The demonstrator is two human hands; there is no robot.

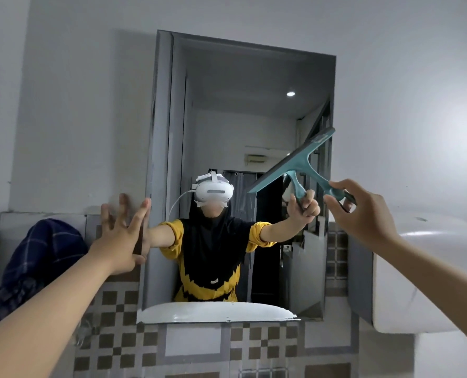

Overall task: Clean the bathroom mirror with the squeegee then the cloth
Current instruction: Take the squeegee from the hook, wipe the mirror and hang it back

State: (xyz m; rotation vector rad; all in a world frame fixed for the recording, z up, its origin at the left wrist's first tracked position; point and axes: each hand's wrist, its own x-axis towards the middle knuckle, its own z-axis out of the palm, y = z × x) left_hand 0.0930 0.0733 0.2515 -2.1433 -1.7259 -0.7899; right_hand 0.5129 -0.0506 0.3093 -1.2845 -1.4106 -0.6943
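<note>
The right hand [363, 214] is clenched around the handle of the teal squeegee [297, 162], holding its blade slanted, upper end near the right edge of the bathroom mirror [227, 118], seemingly to line up a stroke down the glass. The left hand [123, 236] grasps nothing; its grip is released, fingers spread against the mirror's left edge, probably bracing the person while reaching. A dark blue checked cloth [36, 257] lies bunched at the left against the wall, apparently waiting for the wiping step.
</note>
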